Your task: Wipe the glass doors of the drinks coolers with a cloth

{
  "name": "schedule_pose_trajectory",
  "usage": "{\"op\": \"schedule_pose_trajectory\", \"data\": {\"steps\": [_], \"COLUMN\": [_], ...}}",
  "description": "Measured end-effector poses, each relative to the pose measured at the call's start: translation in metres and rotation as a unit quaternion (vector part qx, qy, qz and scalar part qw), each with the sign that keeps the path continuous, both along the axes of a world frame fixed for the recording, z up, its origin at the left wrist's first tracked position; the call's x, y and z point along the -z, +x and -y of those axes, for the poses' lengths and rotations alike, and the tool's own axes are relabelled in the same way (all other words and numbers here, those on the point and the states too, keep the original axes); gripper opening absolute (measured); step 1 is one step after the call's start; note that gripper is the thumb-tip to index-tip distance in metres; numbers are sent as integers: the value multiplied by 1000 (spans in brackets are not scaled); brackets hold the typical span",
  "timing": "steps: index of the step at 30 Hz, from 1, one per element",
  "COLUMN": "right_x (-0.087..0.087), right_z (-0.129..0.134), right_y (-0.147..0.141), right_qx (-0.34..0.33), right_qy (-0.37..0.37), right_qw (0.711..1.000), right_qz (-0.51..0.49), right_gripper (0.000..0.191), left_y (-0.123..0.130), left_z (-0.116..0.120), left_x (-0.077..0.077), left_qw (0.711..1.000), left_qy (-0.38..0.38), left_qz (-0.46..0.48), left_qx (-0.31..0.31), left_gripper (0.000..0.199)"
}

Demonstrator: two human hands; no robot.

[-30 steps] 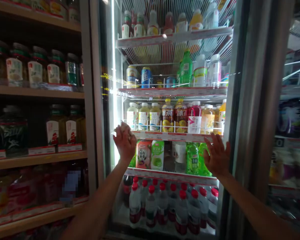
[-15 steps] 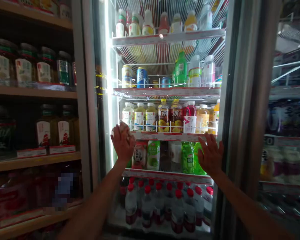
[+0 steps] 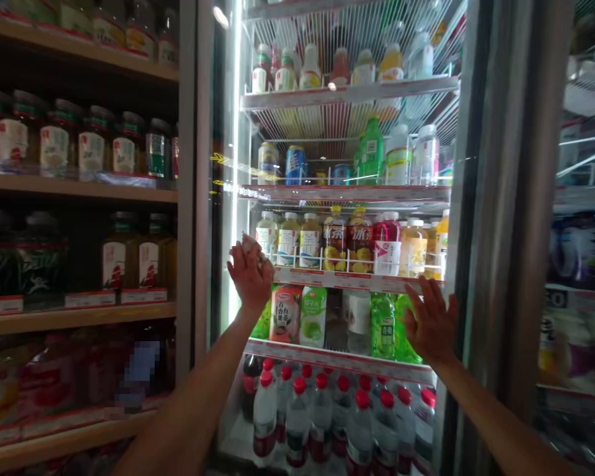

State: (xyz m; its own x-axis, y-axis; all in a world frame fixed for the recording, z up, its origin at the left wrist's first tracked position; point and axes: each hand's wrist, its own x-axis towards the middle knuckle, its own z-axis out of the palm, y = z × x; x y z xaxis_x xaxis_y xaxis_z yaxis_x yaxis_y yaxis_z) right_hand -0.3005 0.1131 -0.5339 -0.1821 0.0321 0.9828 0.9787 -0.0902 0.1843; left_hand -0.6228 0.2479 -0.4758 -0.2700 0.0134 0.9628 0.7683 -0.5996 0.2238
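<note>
Both my arms reach toward the glass door [image 3: 228,158] of a lit drinks cooler. My left hand [image 3: 252,281] is raised at the door's left side, by the tea bottles [image 3: 288,241]. A crumpled pale cloth or tissue [image 3: 250,247] shows at its fingers, which are partly hidden by it. My right hand [image 3: 432,320] is open, fingers apart and palm toward the glass, on the right in front of green drink bottles [image 3: 383,327]. It holds nothing. Whether either palm presses on the glass I cannot tell.
Inside the cooler, wire shelves hold cans, bottles and cartons, with red-capped bottles [image 3: 297,423] at the bottom. To the left stands a wooden shelf unit [image 3: 79,188] with jars [image 3: 54,142]. A metal door frame [image 3: 506,198] and another cooler are on the right.
The view has turned a little left and up, so the cooler and shelves sit farther right and lower. My left hand has shifted slightly left and up against the door; my right hand stays open.
</note>
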Motion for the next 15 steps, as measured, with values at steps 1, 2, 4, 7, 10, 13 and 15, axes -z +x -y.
{"op": "schedule_pose_trajectory", "data": {"steps": [1,2,4,7,10,13,15], "right_x": [0,0,0,0,-1,-1,-1], "right_z": [0,0,0,1,1,1,0], "right_y": [0,-1,-1,-1,0,0,0], "right_qx": [-1,-2,-4,-4,4,8,2], "right_qy": [1,1,2,-2,2,2,0], "right_qw": [1000,1000,1000,1000,1000,1000,1000], "right_qz": [1,0,-4,-7,3,10,8], "right_gripper": [56,57,57,57,59,59,59], "left_y": [-4,-2,17,51,46,3,-21], "left_z": [-2,-1,6,22,23,4,-9], "left_x": [-1,-2,-2,-2,-7,-15,-20], "left_qw": [999,999,999,976,952,994,999], "left_qy": [-5,0,25,66,66,19,-4], "left_qz": [37,41,-28,-203,-293,-106,46], "left_qx": [1,8,27,51,56,26,10], "left_gripper": [41,41,41,40,39,37,39]}}
